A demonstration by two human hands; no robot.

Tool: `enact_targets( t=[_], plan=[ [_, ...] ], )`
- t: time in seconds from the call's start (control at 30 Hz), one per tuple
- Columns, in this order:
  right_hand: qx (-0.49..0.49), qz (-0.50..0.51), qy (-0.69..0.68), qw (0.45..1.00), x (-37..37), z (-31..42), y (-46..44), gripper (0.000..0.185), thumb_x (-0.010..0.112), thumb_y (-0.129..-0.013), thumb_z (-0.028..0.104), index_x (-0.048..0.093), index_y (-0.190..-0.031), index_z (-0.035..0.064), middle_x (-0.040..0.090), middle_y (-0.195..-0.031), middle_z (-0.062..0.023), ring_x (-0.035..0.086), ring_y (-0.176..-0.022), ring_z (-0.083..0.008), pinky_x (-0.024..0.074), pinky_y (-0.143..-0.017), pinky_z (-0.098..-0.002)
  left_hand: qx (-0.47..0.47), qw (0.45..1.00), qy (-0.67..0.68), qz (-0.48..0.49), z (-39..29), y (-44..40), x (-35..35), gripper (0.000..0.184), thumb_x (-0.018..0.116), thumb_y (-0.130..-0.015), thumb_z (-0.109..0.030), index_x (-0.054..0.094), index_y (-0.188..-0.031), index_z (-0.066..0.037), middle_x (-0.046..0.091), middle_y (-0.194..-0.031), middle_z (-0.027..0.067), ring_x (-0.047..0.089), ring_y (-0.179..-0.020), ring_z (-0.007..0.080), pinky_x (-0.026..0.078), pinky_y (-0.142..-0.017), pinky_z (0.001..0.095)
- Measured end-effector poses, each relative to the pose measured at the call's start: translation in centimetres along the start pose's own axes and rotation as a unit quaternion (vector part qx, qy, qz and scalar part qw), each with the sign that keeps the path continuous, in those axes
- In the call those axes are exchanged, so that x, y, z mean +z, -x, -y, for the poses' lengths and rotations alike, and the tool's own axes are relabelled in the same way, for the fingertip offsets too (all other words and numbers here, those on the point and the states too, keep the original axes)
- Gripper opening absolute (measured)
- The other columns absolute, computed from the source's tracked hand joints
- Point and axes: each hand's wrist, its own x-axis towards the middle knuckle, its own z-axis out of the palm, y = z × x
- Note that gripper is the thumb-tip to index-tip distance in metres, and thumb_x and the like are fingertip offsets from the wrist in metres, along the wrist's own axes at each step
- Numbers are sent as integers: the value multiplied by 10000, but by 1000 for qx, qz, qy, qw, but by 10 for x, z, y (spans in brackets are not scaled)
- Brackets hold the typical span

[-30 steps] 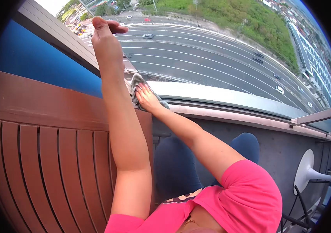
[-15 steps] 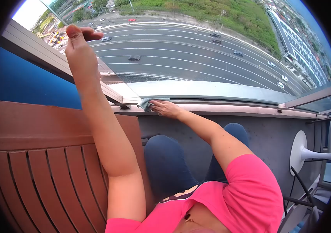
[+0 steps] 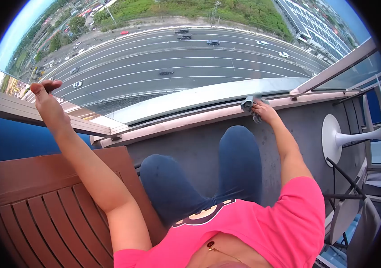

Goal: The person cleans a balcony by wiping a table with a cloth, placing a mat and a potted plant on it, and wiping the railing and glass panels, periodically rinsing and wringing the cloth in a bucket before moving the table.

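Cloth was at two o'clock, over the pinkish ledge; firm contact could not be confirmed. Work along the ledge appeared under way, judging by the cloth in hand; no visible line parted finished from unfinished stretches, so the share done or left could not be told. Right hand: fingers curled around the cloth. Left hand, between nine and ten o'clock: thumb and fingers loosely parted, nothing seen in it, near the frame; touch unclear.

Materials: cloth grey-green, soft-looking, crumpled. Ledge long, smooth. Frame ribbed, metal-looking. Desk at eight o'clock: brown, wood-like, flat border, parallel slats.
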Motion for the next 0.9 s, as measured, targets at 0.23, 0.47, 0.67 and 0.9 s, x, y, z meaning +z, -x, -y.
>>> enact_targets(
  t=[0.23,0.47,0.67,0.9],
  plan=[
    [522,-436,-608,410,-24,-22,9,559,406,-931,356,354,-1313,-49,469,-1283,-203,433,-1198,-324,349,-966,-352,-7,999,40,-2,7,-4,-1,555,291,-941,-526,522,-764,-53,581,-772,92,526,-889,198,278,-961,354],
    [418,-614,-630,225,-115,187,-197,632,463,-914,447,353,-1232,-87,337,-1317,-232,303,-1220,-288,174,-1047,-382,-9,999,33,5,9,-6,-4,552,290,-944,-522,512,-763,-51,574,-786,91,529,-877,205,291,-953,353],
    [177,-298,-586,732,-163,339,-234,442,389,-907,371,479,-1201,54,399,-1237,-252,330,-1184,-449,212,-1002,-553,-8,1000,-16,7,9,-10,-11,506,278,-965,-475,516,-812,-55,577,-785,85,495,-840,175,268,-946,330],
    [527,-581,-506,359,-41,116,-193,590,301,-950,245,53,-1411,-28,46,-1484,-181,71,-1376,-269,58,-1114,-356,-9,999,39,14,24,-17,-21,286,304,-989,-237,486,-853,-64,585,-800,88,527,-868,178,297,-963,325]
  ],
)
